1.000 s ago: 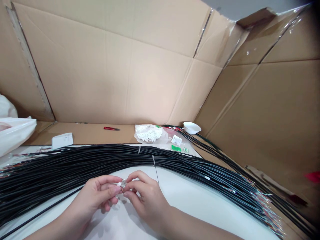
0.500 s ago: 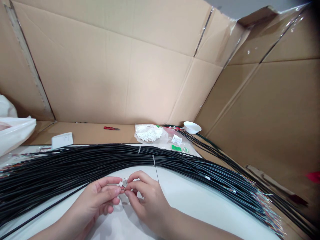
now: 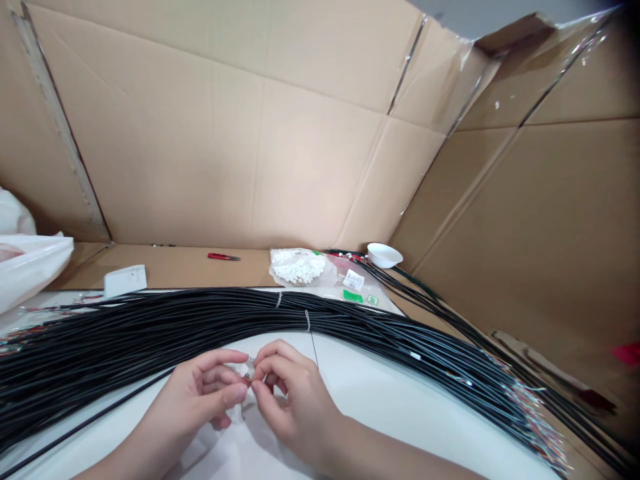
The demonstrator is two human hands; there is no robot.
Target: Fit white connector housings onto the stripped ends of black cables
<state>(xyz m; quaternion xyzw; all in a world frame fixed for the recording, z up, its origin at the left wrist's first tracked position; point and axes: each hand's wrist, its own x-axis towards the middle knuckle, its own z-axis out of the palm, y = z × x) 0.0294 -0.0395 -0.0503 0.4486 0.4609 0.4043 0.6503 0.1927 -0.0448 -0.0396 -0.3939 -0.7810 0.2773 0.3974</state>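
My left hand (image 3: 200, 393) and my right hand (image 3: 290, 393) meet fingertip to fingertip low in the middle of the view, just above the white table (image 3: 380, 393). Both pinch a tiny white connector (image 3: 246, 369) with thin wire ends between thumbs and forefingers. A single black cable (image 3: 100, 413) runs from the hands off to the lower left. Just beyond the hands lies a thick bundle of black cables (image 3: 200, 320), tied with white bands, arcing across the table.
Cardboard walls (image 3: 250, 147) enclose the back and right. At the back lie a bag of white connectors (image 3: 297, 265), a white bowl (image 3: 384, 255), a red tool (image 3: 223, 257), a white card (image 3: 125, 280), green-labelled packets (image 3: 354, 287). A white plastic bag (image 3: 30, 267) sits at left.
Both hands have stayed in place; the fingers have shifted slightly around the small connector, the left fingers curling in closer.
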